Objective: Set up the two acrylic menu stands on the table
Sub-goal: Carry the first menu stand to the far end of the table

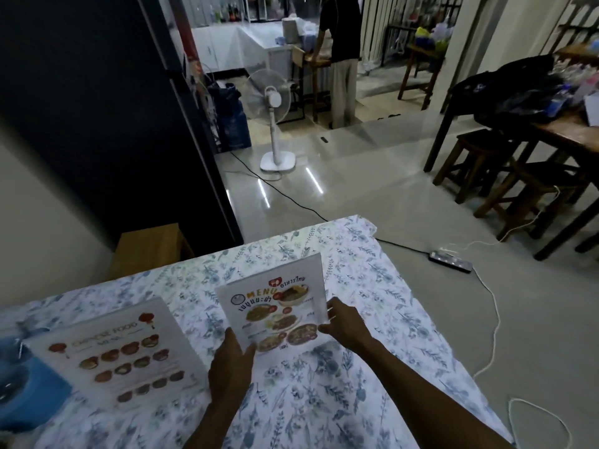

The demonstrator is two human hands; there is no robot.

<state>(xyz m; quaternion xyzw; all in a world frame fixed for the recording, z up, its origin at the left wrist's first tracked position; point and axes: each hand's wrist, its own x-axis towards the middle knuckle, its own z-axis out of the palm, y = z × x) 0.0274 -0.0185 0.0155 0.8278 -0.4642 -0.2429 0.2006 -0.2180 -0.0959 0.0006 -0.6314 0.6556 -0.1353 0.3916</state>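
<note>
Two acrylic menu stands are on the table (372, 377) with its floral cloth. The Thai menu stand (275, 303) stands tilted near the table's middle, its printed face toward me. My left hand (231, 367) grips its lower left edge. My right hand (343, 324) grips its right edge. The Chinese food menu stand (116, 354) rests further left, leaning back, with no hand on it.
A blue object (22, 384) lies at the table's left edge. Beyond the table are a white pedestal fan (275, 102), a power strip (450, 261) with cords on the floor, wooden stools (505, 183) and a dark table on the right. A person (342, 56) stands far back.
</note>
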